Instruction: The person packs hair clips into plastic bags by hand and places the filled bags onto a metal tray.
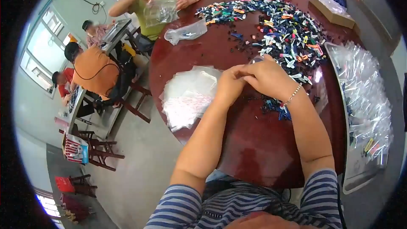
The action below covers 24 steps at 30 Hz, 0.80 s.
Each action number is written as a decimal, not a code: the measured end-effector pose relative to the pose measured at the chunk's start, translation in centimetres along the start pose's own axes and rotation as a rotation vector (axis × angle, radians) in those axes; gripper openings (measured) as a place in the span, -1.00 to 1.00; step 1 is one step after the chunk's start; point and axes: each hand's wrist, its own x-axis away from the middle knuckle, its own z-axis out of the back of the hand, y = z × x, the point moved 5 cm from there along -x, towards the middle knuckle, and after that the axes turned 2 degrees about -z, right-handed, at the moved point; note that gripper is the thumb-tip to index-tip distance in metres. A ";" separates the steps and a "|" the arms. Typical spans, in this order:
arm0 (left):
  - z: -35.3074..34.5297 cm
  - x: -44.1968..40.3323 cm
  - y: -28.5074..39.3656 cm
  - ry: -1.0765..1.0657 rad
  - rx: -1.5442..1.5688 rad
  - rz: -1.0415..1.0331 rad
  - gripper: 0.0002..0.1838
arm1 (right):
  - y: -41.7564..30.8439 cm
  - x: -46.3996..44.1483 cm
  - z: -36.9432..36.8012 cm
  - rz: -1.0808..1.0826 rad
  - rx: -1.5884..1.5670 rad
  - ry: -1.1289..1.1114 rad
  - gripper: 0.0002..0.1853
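Note:
My left hand (232, 84) and my right hand (268, 76) meet above the dark red round table (254, 144). Their fingers are pressed together at the fingertips, and a small dark piece (257, 60) shows just beyond them. What the left fingers hold, if anything, is hidden. Beyond and right of my hands spreads a large pile of small colourful clips (292, 38). A fanned stack of clear plastic bags (190, 95) lies left of my left hand. Small dark clips (277, 108) lie below my right hand.
Across the table a person in green (163, 12) handles a clear bag (161, 12). Another clear bag (186, 32) lies near them. A tray (345, 152) of filled bags (364, 97) stands at the right, a cardboard box (333, 10) at the back right. Several people sit at the left.

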 end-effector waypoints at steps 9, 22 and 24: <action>-0.5 0.4 1.0 -0.038 -0.030 -0.009 -0.67 | 0.1 -0.1 -0.3 0.067 -0.058 0.071 -0.83; -1.1 0.8 1.9 -0.111 -0.104 -0.001 -0.65 | -0.6 -0.2 0.4 0.006 -0.036 0.004 -0.82; -1.2 0.7 1.7 -0.125 -0.080 0.007 -0.64 | -1.1 -0.3 0.8 0.062 -0.044 -0.008 -0.82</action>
